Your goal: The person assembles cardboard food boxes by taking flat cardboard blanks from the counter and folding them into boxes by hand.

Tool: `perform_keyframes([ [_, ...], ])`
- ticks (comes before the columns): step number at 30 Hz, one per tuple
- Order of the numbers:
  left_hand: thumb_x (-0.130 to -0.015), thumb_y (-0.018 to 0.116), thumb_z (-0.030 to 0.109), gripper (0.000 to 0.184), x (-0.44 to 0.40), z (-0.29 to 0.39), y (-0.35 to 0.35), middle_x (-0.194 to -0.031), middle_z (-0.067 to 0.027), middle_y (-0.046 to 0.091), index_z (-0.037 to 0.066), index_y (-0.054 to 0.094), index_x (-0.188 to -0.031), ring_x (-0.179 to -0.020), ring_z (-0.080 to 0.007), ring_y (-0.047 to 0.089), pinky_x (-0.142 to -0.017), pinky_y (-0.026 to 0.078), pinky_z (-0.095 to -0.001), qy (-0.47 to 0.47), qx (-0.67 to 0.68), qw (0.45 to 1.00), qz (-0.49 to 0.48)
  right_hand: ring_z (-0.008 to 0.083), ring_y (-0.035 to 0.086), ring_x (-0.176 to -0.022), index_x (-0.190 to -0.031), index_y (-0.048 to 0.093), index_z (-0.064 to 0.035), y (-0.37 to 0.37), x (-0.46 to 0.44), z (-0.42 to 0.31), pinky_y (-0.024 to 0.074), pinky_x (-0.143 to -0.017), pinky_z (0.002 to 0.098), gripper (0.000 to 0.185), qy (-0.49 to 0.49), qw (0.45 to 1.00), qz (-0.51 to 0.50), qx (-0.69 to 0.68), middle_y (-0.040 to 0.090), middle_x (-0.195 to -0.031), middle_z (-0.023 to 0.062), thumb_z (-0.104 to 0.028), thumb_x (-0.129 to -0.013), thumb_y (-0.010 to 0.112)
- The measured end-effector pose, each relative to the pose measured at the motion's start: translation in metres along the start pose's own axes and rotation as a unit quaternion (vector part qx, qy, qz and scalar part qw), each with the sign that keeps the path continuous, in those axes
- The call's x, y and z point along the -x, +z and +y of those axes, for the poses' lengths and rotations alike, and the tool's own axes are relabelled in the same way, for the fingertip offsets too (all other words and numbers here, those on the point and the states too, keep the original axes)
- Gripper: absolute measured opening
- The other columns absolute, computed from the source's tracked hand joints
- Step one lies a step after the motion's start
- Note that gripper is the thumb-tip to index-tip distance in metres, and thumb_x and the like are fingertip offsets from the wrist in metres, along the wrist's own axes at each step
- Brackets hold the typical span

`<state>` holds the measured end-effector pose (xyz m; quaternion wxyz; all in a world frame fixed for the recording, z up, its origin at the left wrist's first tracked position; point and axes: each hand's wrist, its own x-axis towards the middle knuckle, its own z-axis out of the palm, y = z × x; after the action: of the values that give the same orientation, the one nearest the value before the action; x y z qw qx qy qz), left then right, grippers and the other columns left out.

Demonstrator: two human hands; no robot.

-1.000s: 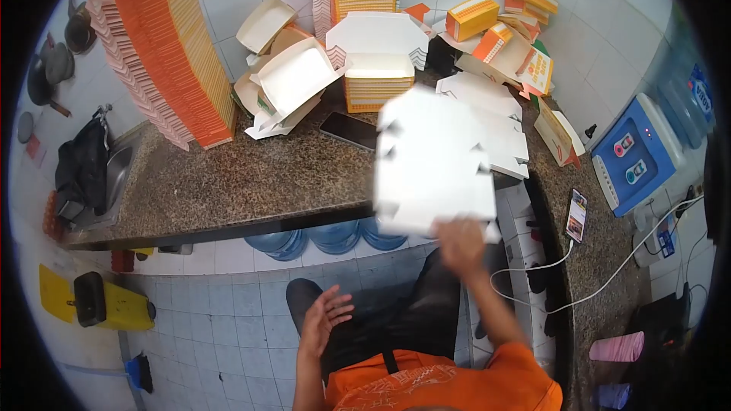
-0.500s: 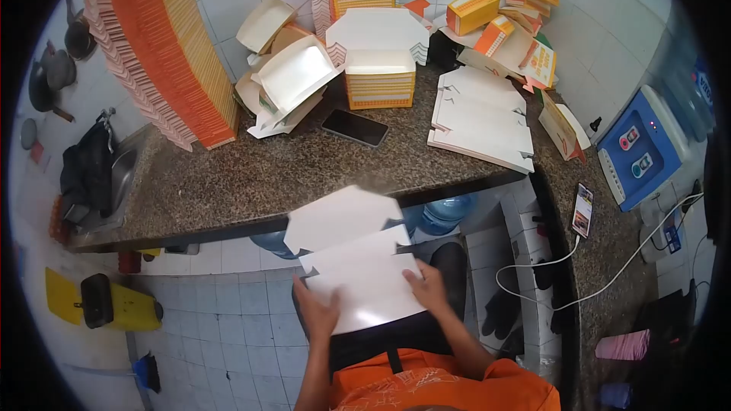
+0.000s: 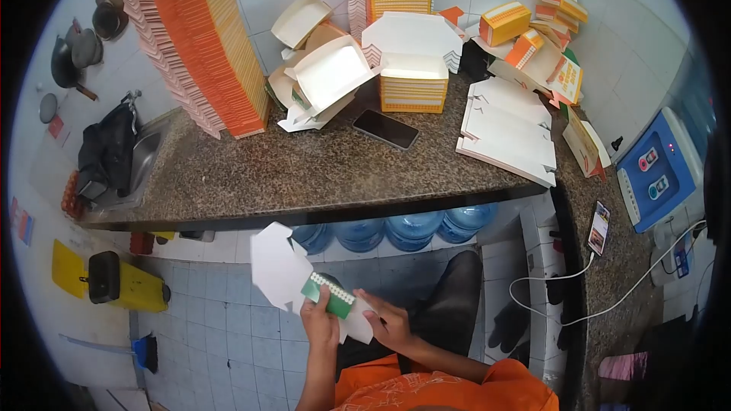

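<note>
A white cardboard food box blank is held above my lap, partly folded, its green printed panel facing up. My left hand grips it near the middle, with the thumb on the green panel. At the other end, my right hand has its fingers bent against a white side flap. The wide lid part sticks out to the upper left. On the counter, a pile of flat white blanks lies to the right, and an erected yellow-striped box stands with its lid raised.
Tall stacks of nested orange-yellow boxes rise at the back left of the granite counter. A black phone lies mid-counter. A charging phone trails a white cable. Blue water bottles stand below.
The flat white blank has been turned and partly folded, bringing its green printed side into view. Both hands have shifted their grip, and the camera view has moved slightly left.
</note>
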<state>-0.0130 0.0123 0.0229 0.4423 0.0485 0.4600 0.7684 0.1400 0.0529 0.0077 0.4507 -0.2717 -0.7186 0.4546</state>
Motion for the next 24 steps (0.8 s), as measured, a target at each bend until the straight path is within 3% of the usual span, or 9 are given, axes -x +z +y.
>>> perform_keyframes([
  [4, -0.102, 0.057, 0.013, 0.018, 0.014, -0.022, 0.025, -0.107, -0.0069, 0.064, 0.000, 0.060, -0.115, -0.095, -0.0134, 0.062, -0.086, 0.051, -0.0299, 0.101, -0.072, 0.992, -0.007, 0.0309, 0.060, -0.124, -0.139, 0.056, -0.0092, -0.007, -0.038, 0.024, 0.0579, -0.089, 0.0341, 0.053, -0.162, 0.958, -0.045, 0.231, 0.055, -0.142, 0.0151, -0.006, -0.087, 0.068],
  [6, -0.104, 0.053, 0.015, 0.022, 0.014, -0.031, 0.025, -0.108, -0.0072, 0.064, 0.000, 0.059, -0.118, -0.095, -0.0127, 0.062, -0.085, 0.050, -0.0290, 0.130, -0.112, 0.985, -0.026, 0.0330, 0.056, -0.129, -0.140, 0.056, -0.0119, -0.008, -0.048, 0.026, 0.0561, -0.093, 0.0361, 0.056, -0.132, 0.956, -0.066, 0.254, 0.051, -0.146, 0.0156, -0.008, -0.085, 0.069],
  [8, -0.106, 0.051, 0.020, 0.026, 0.009, -0.024, 0.024, -0.113, -0.0089, 0.062, -0.001, 0.059, -0.120, -0.098, -0.0137, 0.061, -0.085, 0.050, -0.0283, 0.149, -0.197, 0.966, -0.070, 0.0370, 0.050, -0.134, -0.130, 0.065, -0.0079, -0.007, -0.057, 0.018, 0.0505, -0.103, 0.0423, 0.051, -0.090, 0.981, -0.031, 0.167, 0.050, -0.147, 0.0175, -0.003, -0.080, 0.070],
  [10, -0.105, 0.052, 0.029, 0.032, -0.007, -0.033, 0.007, -0.110, -0.0091, 0.061, 0.000, 0.061, -0.114, -0.101, -0.0156, 0.055, -0.087, 0.044, -0.0291, 0.161, -0.265, 0.948, 0.065, 0.0390, 0.046, -0.137, -0.131, 0.066, -0.0102, -0.003, -0.041, 0.016, 0.0445, -0.109, 0.0471, 0.053, -0.113, 0.978, -0.054, 0.169, 0.048, -0.148, 0.0184, -0.004, -0.078, 0.071],
  [12, -0.105, 0.051, 0.034, 0.038, 0.009, -0.001, 0.038, -0.106, -0.0063, 0.060, -0.001, 0.060, -0.113, -0.096, -0.0139, 0.058, -0.082, 0.046, -0.0281, 0.090, -0.136, 0.987, -0.003, 0.0392, 0.046, -0.137, -0.135, 0.063, -0.0145, 0.001, -0.029, 0.016, 0.0434, -0.108, 0.0488, 0.053, -0.140, 0.968, -0.085, 0.188, 0.046, -0.150, 0.0179, -0.010, -0.083, 0.068],
  [14, -0.106, 0.050, 0.033, 0.035, 0.013, -0.021, 0.027, -0.096, -0.0038, 0.060, 0.000, 0.062, -0.109, -0.090, -0.0132, 0.057, -0.080, 0.046, -0.0277, 0.110, -0.187, 0.976, -0.012, 0.0399, 0.048, -0.135, -0.134, 0.063, -0.0136, 0.008, -0.029, 0.024, 0.0435, -0.107, 0.0496, 0.051, -0.144, 0.963, -0.058, 0.219, 0.045, -0.151, 0.0200, -0.010, -0.084, 0.068],
  [16, -0.106, 0.051, 0.032, 0.034, 0.018, -0.040, 0.027, -0.094, -0.0042, 0.062, 0.000, 0.063, -0.109, -0.090, -0.0127, 0.057, -0.081, 0.045, -0.0275, 0.062, -0.103, 0.992, -0.037, 0.0418, 0.048, -0.134, -0.134, 0.063, -0.0143, 0.013, -0.038, 0.020, 0.0443, -0.106, 0.0486, 0.049, -0.083, 0.976, 0.077, 0.187, 0.044, -0.150, 0.0228, -0.009, -0.085, 0.067],
  [21, -0.106, 0.048, 0.023, 0.032, 0.018, -0.034, 0.039, -0.092, -0.0025, 0.067, -0.005, 0.063, -0.111, -0.080, -0.0068, 0.058, -0.072, 0.046, -0.0213, 0.248, -0.320, 0.910, -0.086, 0.0406, 0.057, -0.121, -0.146, 0.046, 0.0024, 0.000, -0.043, 0.016, 0.0415, -0.106, 0.0425, 0.049, -0.099, 0.993, -0.033, 0.051, 0.046, -0.147, 0.0239, -0.021, -0.103, 0.039],
  [24, -0.105, 0.051, 0.017, 0.027, 0.016, -0.016, 0.031, -0.072, -0.0015, 0.058, -0.004, 0.062, -0.092, -0.068, -0.0076, 0.051, -0.062, 0.041, -0.0268, 0.183, -0.326, 0.925, -0.064, 0.0360, 0.062, -0.109, -0.145, 0.046, 0.0030, -0.014, -0.030, 0.024, 0.0469, -0.095, 0.0393, 0.049, 0.045, 0.996, -0.004, -0.073, 0.053, -0.139, 0.0226, -0.024, -0.105, 0.038],
])
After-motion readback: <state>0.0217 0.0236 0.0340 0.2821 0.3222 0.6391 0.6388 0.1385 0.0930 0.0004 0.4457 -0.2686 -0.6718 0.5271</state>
